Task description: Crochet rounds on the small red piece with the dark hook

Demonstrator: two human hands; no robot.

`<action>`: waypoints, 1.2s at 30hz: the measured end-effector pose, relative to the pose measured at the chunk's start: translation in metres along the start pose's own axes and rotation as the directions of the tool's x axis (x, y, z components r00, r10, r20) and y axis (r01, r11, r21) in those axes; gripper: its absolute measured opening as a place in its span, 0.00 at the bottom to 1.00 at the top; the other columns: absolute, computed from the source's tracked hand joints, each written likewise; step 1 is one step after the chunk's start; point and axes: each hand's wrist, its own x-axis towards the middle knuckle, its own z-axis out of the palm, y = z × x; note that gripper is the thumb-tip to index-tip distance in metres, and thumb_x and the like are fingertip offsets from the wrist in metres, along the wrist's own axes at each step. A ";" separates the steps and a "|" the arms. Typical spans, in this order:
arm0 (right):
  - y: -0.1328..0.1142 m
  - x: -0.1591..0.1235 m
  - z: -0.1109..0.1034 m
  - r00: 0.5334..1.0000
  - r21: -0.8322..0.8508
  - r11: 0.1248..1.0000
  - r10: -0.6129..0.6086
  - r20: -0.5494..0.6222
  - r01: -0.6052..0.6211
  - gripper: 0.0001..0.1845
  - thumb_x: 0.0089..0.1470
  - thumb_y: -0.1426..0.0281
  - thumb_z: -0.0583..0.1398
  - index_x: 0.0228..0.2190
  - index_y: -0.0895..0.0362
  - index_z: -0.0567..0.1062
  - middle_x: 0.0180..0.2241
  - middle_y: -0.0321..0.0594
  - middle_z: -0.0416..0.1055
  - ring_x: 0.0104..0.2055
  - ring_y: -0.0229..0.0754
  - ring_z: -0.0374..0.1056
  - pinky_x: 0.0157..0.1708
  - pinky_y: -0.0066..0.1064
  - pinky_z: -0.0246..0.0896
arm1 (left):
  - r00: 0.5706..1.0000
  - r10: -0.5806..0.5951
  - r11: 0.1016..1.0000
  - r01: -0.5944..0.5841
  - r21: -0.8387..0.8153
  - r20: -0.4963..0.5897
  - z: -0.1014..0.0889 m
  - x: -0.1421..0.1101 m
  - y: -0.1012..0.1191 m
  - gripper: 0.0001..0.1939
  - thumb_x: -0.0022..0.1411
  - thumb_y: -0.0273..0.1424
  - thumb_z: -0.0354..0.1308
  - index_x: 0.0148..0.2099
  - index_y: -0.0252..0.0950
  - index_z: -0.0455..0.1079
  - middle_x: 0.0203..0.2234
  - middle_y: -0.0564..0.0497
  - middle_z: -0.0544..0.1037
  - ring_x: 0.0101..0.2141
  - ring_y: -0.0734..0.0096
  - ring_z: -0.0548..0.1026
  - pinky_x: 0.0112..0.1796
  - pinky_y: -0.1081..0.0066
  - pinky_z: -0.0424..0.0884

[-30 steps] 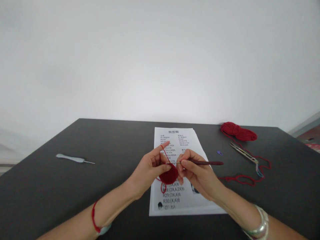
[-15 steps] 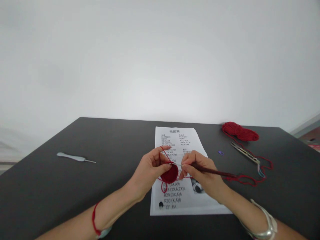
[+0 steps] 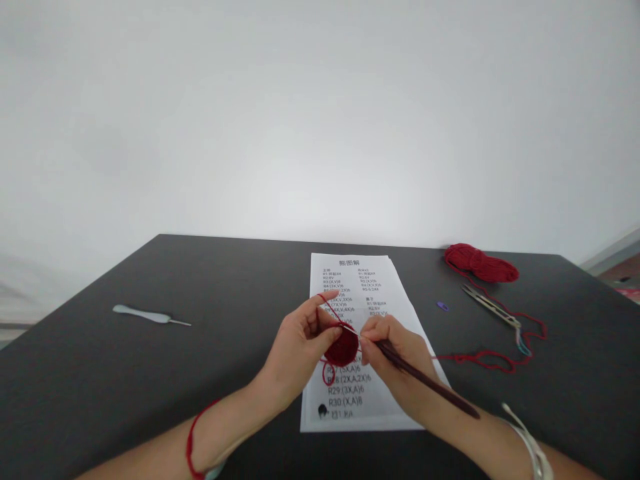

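Note:
My left hand (image 3: 299,345) holds a small round piece of dark red crochet (image 3: 343,348) at its fingertips, with red yarn (image 3: 325,305) running up over the raised index finger. My right hand (image 3: 395,353) pinches a crochet hook (image 3: 425,380) with a long dark handle. Its thin metal shaft reaches left to the crochet at the left fingertips. The hook's tip is hidden among the fingers and stitches. Both hands hover over a printed sheet of crochet instructions (image 3: 385,400).
A red yarn skein (image 3: 480,263) lies at the table's far right, its strand trailing past slim metal tweezers (image 3: 490,307). A purple stitch marker (image 3: 442,306) lies nearby. A pale-handled crochet hook (image 3: 150,315) rests on the dark table (image 3: 150,400) at left.
The right hand has moved down and closer to the crochet. The hook's handle has swung from pointing right to slanting down toward me. The left hand has barely moved.

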 end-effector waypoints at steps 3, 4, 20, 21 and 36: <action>0.002 -0.006 0.007 0.992 -0.117 0.985 -0.128 0.016 0.129 0.08 0.57 0.77 0.53 0.31 0.52 0.63 0.26 0.34 0.68 0.26 0.36 0.66 0.25 0.27 0.61 | 0.998 0.026 0.999 -0.024 0.039 -0.056 0.003 -0.002 -0.002 0.21 0.48 0.23 0.62 0.48 0.33 0.69 0.19 0.59 0.70 0.24 0.76 0.68 0.29 0.73 0.65; 0.003 -0.007 0.009 0.989 -0.141 0.978 -0.147 0.034 0.151 0.08 0.58 0.78 0.53 0.32 0.52 0.63 0.27 0.34 0.68 0.26 0.36 0.66 0.26 0.27 0.62 | 0.998 0.023 0.998 -0.020 0.056 -0.062 0.004 -0.003 -0.003 0.21 0.49 0.23 0.62 0.47 0.33 0.70 0.19 0.59 0.70 0.23 0.75 0.69 0.29 0.72 0.66; -0.003 0.006 0.005 0.855 -0.568 0.644 -0.441 0.272 0.513 0.12 0.59 0.82 0.48 0.30 0.56 0.65 0.24 0.40 0.65 0.27 0.43 0.59 0.26 0.33 0.56 | 0.967 -0.234 0.950 0.249 -0.186 0.099 -0.002 0.003 -0.005 0.27 0.47 0.23 0.64 0.52 0.31 0.68 0.21 0.57 0.73 0.21 0.77 0.68 0.27 0.73 0.64; -0.003 0.003 0.007 0.874 -0.559 0.675 -0.419 0.247 0.481 0.12 0.59 0.82 0.48 0.29 0.56 0.64 0.24 0.40 0.65 0.26 0.43 0.59 0.25 0.33 0.56 | 0.975 -0.208 0.963 0.218 -0.160 0.076 -0.002 0.003 -0.006 0.27 0.47 0.23 0.65 0.52 0.31 0.68 0.21 0.57 0.73 0.22 0.77 0.68 0.27 0.73 0.64; -0.007 0.005 -0.007 0.999 0.018 1.000 0.017 0.043 -0.017 0.08 0.57 0.75 0.54 0.27 0.53 0.63 0.23 0.31 0.64 0.20 0.34 0.59 0.19 0.25 0.54 | 0.980 0.185 0.904 -0.200 0.379 0.076 -0.007 -0.002 0.001 0.22 0.54 0.20 0.56 0.51 0.37 0.72 0.23 0.56 0.74 0.28 0.72 0.72 0.39 0.70 0.67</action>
